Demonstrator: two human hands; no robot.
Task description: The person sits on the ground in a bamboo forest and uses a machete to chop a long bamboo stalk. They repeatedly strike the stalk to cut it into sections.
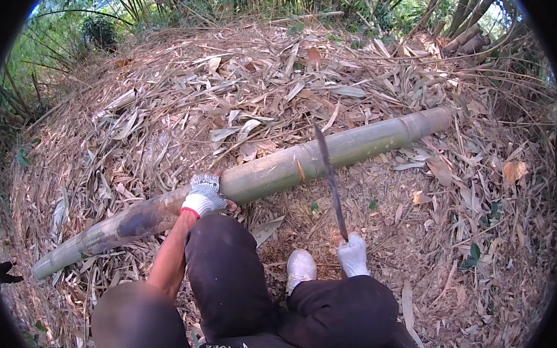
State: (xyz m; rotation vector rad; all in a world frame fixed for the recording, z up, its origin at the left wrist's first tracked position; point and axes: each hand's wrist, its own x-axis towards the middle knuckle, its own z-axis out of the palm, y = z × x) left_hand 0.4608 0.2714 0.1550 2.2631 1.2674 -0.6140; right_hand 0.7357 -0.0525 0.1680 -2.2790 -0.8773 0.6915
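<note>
A thick green bamboo pole (365, 141) lies slanted across the ground in front of me, its left stretch stained dark brown. My left hand (205, 193), in a patterned grey-and-white glove with a red cuff, grips it left of its middle. Right of that hand, a narrow orange-brown cut (301, 171) marks the pole. My right hand (352, 254), in a white glove, is closed around the handle end of a machete (331, 180). Its long dark blade points away from me and crosses the pole in the picture; I cannot tell whether they touch. The handle is mostly hidden.
Dry bamboo leaves (248, 81) and stalks litter the ground all around. My bent knee (227, 271) is close to the pole, and my light shoe (301, 267) rests near the machete's handle end. Bamboo stems (468, 6) rise at the back right.
</note>
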